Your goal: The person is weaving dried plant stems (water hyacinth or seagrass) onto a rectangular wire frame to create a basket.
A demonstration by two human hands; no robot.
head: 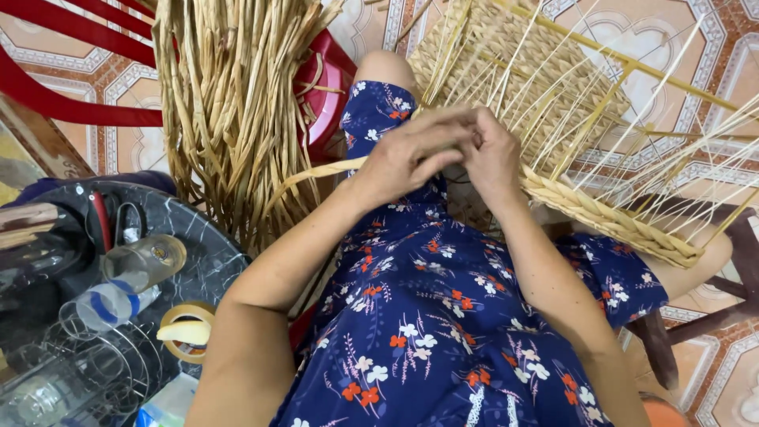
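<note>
**Braiding the basket rim**

Tiled floor shows beneath a basket (545, 95) resting on the lap. Left hand (411, 154) and right hand (494, 158) both pinch a strand (316, 174) at the rim; keeping tension even should keep the braid (609, 217) tight.

A half-woven basket (545, 87) of dry, matt straw-coloured fibre rests on a lap, its rim a thick, rough plaited braid (609, 217), with thin stiff pale stakes fanning outward. Both bare hands, left hand (411, 154) and right hand (494, 154), press on the fibre. A bundle of coarse, twisted dried rushes (229, 103) hangs over a glossy red plastic chair (328, 87). The dress (435, 316) is soft navy cloth printed with flowers. The floor (711, 55) is smooth patterned ceramic tile. To one side, a dark, glossy marbled surface (205, 253) carries a clear plastic bottle (111, 304), a roll of shiny tan tape (186, 328) and a wire rack of thin bright metal (103, 364).
</note>
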